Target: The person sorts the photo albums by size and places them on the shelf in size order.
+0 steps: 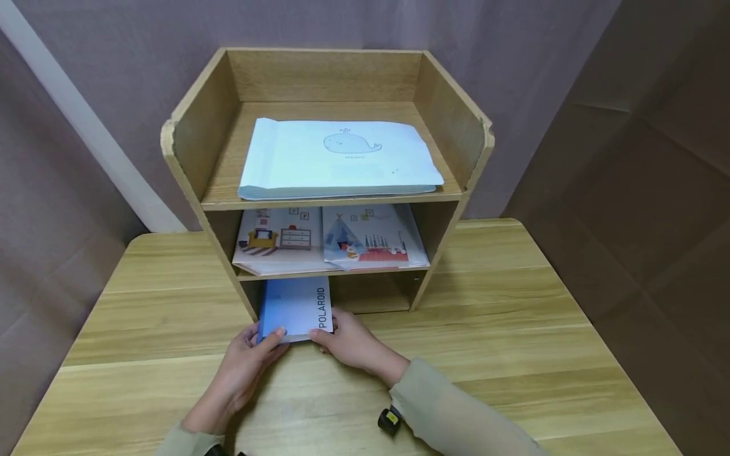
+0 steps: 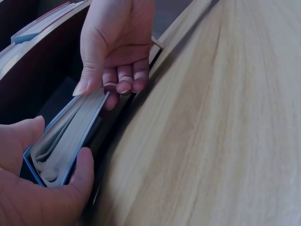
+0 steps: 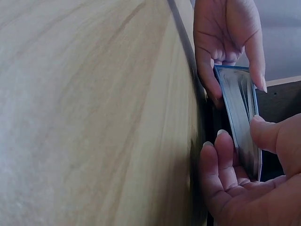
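Observation:
A blue and white hardcover book marked POLAROID lies partly inside the bottom compartment of a wooden shelf, its near end sticking out over the table. My left hand grips its left near corner, thumb on the cover and fingers beneath. At the right near corner my right hand pinches it between thumb and fingers. The left wrist view shows the page edges of the book facing out, covers slightly apart. In the right wrist view the right thumb presses the upper cover.
A large white book with a whale drawing lies on the shelf's top level. Two illustrated books, one with a yellow armchair and one with a tent, lie side by side in the middle compartment. The shelf stands on a wooden table.

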Motion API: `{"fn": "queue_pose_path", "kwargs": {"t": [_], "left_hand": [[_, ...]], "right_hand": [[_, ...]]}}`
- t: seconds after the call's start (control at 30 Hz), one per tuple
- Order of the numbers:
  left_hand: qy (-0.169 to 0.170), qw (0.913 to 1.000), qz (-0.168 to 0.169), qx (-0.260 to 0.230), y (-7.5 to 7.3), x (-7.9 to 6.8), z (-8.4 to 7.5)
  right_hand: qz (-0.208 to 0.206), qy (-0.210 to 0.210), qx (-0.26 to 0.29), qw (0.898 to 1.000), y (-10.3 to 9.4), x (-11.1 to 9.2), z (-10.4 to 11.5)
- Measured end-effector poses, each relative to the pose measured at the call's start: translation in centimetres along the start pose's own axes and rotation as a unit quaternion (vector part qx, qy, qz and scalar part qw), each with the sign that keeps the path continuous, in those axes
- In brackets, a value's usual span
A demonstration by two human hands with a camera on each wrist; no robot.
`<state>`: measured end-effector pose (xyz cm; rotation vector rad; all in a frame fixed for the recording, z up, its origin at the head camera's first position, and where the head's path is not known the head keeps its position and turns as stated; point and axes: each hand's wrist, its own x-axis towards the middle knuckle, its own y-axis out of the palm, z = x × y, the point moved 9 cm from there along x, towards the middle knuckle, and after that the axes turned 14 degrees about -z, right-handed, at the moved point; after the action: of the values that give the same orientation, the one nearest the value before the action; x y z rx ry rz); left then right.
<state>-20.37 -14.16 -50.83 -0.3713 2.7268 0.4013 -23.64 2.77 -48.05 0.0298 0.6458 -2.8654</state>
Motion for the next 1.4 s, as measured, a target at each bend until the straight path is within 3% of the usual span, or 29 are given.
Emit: {"fn": "queue_pose_path", "kwargs": {"t": [0.27, 0.5, 0.93, 1.23, 1.4], "left_hand": [[0.011, 0.9997, -0.012, 0.020, -0.5, 0.5, 0.2], [-0.005, 0.9989, -0.043, -0.017, -1.1, 1.4, 0.6], [-0.010, 0.9984, -0.050, -0.026, -0.7, 2.4, 0.6], [-0.021, 0.9990, -0.036, -0.012, -0.6, 2.6, 0.2], [-0.031, 0.9993, -0.018, -0.009, -0.5, 2.4, 0.2]], "right_hand": [[-0.008, 0.002, -0.010, 1.000, -0.4, 0.7, -0.2], [-0.015, -0.004, -0.020, 1.000, -0.7, 1.5, 0.0], [-0.033, -0.015, -0.035, 0.999, -0.4, 2.8, 0.3], [-0.064, -0.031, -0.115, 0.991, -0.7, 3.6, 0.8], [-0.083, -0.042, -0.128, 0.987, -0.7, 3.8, 1.1]]}}
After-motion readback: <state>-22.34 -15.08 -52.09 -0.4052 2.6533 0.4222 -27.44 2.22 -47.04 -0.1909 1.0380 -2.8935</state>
